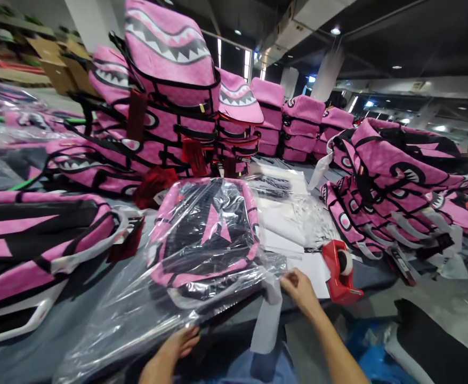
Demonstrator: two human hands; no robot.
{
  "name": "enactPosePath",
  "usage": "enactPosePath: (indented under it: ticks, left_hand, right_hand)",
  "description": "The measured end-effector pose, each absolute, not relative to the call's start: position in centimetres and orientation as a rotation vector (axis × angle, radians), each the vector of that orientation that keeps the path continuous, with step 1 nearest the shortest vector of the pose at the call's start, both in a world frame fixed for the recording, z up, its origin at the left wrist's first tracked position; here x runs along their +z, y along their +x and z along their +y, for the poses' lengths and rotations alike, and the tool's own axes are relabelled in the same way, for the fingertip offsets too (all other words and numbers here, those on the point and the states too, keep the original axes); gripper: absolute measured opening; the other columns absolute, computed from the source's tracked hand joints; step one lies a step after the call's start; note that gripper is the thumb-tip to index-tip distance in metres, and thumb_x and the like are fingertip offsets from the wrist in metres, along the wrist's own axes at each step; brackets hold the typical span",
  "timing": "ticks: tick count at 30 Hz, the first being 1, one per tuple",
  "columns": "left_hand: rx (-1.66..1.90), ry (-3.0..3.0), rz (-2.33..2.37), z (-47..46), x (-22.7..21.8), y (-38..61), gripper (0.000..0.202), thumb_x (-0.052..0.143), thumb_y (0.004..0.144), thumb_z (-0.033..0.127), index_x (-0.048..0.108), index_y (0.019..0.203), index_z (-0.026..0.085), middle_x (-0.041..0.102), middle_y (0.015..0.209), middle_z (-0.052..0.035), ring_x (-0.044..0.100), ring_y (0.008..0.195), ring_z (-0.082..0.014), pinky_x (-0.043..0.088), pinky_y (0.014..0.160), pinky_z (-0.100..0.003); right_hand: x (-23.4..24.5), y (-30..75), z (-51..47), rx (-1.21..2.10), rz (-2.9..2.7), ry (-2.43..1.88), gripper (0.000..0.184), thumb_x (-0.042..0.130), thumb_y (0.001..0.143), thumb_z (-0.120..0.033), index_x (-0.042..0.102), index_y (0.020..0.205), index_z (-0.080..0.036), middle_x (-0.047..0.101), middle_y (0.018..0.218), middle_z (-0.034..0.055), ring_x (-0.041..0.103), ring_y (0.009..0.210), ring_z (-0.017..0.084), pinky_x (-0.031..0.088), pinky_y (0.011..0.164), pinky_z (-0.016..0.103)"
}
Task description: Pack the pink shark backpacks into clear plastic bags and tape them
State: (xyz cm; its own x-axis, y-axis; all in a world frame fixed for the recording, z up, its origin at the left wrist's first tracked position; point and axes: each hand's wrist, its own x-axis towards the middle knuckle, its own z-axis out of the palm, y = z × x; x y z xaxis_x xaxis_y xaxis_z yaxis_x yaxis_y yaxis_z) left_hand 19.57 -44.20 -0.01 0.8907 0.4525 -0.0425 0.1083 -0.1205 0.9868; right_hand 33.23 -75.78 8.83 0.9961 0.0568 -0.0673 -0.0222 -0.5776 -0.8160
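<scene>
A pink and black backpack (206,234) lies on the grey table (50,341) inside a clear plastic bag (138,314). My left hand (178,344) rests flat, fingers stretched, on the bag's open end at the near table edge. My right hand (300,290) pinches the bag's right corner, where a strip of white tape (268,320) hangs down. A red tape dispenser (340,272) stands just right of that hand.
Pink shark-mouth backpacks are stacked high at the back (170,90) and heaped on the right (402,176). Another backpack (30,250) lies at the left. White sheets and folded clear bags (285,213) lie behind the dispenser. Floor and dark material show at lower right.
</scene>
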Motion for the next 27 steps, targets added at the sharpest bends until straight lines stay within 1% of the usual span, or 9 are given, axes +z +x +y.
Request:
enactPosePath:
  ticks: [4, 6, 9, 13, 16, 18, 20, 23, 27]
  left_hand:
    - [0.5, 2.045, 0.06, -50.1, 1.6, 22.6, 0.063, 0.061, 0.087, 0.072, 0.069, 0.123, 0.021, 0.073, 0.124, -0.0142, 0.067, 0.119, -0.0361, 0.053, 0.107, -0.059]
    - [0.633, 2.191, -0.056, -50.8, 2.7, 24.1, 0.059, 0.054, 0.094, 0.067, 0.067, 0.12, 0.016, 0.074, 0.109, -0.0157, 0.071, 0.106, -0.0342, 0.059, 0.096, -0.055]
    - [0.609, 2.162, -0.082, -50.7, 3.7, 24.9, 0.049, 0.05, 0.099, 0.062, 0.066, 0.114, 0.019, 0.072, 0.084, -0.0051, 0.073, 0.076, -0.0237, 0.064, 0.072, -0.038]
    - [0.428, 2.14, -0.286, -51.0, 4.2, 24.4, 0.043, 0.046, 0.103, 0.059, 0.072, 0.1, 0.025, 0.074, 0.09, -0.0024, 0.076, 0.078, -0.0186, 0.062, 0.067, -0.027]
    - [0.613, 2.212, -0.373, -51.3, 5.0, 24.4, 0.03, 0.048, 0.106, 0.042, 0.068, 0.094, 0.024, 0.069, 0.091, -0.0033, 0.073, 0.081, -0.0165, 0.061, 0.071, -0.024]
    - [0.821, 2.296, -0.467, -51.4, 5.6, 25.0, 0.02, 0.049, 0.105, 0.033, 0.066, 0.104, 0.022, 0.07, 0.1, -0.007, 0.073, 0.09, -0.0188, 0.06, 0.082, -0.028]
    - [0.912, 2.452, -0.57, -51.7, 6.2, 26.1, 0.029, 0.052, 0.103, 0.036, 0.063, 0.122, 0.017, 0.071, 0.115, -0.0147, 0.072, 0.102, -0.0259, 0.06, 0.091, -0.037]
    - [0.54, 2.741, -0.541, -52.5, 6.8, 28.1, 0.043, 0.056, 0.099, 0.037, 0.06, 0.131, 0.009, 0.074, 0.113, -0.0208, 0.072, 0.102, -0.0329, 0.06, 0.089, -0.044]
    - [-0.051, 2.795, -0.395, -53.4, 7.0, 29.4, 0.023, 0.047, 0.094, 0.018, 0.067, 0.105, 0.016, 0.076, 0.083, -0.0116, 0.076, 0.084, -0.0299, 0.058, 0.072, -0.036]
  right_hand:
    - [8.0, 29.3, -72.8, -0.081, -0.146, -2.443, 0.053, 0.075, 0.075, -0.037, 0.059, 0.123, -0.022, 0.073, 0.117, 0.0106, 0.071, 0.103, 0.028, 0.054, 0.085, 0.036]
    - [7.6, 29.1, -72.2, -0.187, -0.096, -2.527, 0.042, 0.067, 0.079, -0.025, 0.059, 0.12, -0.021, 0.074, 0.107, 0.0081, 0.071, 0.095, 0.026, 0.052, 0.08, 0.033]
    - [7.0, 29.0, -72.7, -0.183, -0.077, -2.489, 0.022, 0.057, 0.082, -0.017, 0.061, 0.103, -0.023, 0.07, 0.084, 0.0002, 0.069, 0.077, 0.02, 0.047, 0.071, 0.028]
    - [6.9, 28.1, -73.9, -0.163, -0.124, -2.488, 0.014, 0.057, 0.079, -0.015, 0.058, 0.09, -0.024, 0.067, 0.083, -0.0001, 0.066, 0.079, 0.019, 0.046, 0.072, 0.026]
    - [7.8, 27.8, -74.3, -0.083, -0.097, -2.448, 0.024, 0.068, 0.076, -0.023, 0.058, 0.098, -0.024, 0.07, 0.095, 0.0021, 0.068, 0.089, 0.021, 0.048, 0.078, 0.028]
    - [8.8, 28.6, -74.3, 0.038, -0.063, -2.372, 0.038, 0.076, 0.075, -0.032, 0.058, 0.109, -0.024, 0.072, 0.103, 0.0035, 0.069, 0.096, 0.023, 0.049, 0.084, 0.031]
    - [9.8, 30.2, -74.0, 0.14, -0.042, -2.308, 0.046, 0.079, 0.076, -0.036, 0.059, 0.116, -0.025, 0.073, 0.107, 0.0047, 0.069, 0.1, 0.025, 0.049, 0.087, 0.033]
    - [10.6, 33.0, -73.2, 0.188, -0.049, -2.279, 0.035, 0.079, 0.075, -0.034, 0.064, 0.105, -0.022, 0.073, 0.097, 0.0034, 0.068, 0.092, 0.023, 0.046, 0.081, 0.031]
    - [10.9, 34.4, -72.7, 0.197, -0.082, -2.243, 0.02, 0.076, 0.074, -0.028, 0.059, 0.079, -0.021, 0.061, 0.073, -0.003, 0.057, 0.071, 0.016, 0.037, 0.064, 0.025]
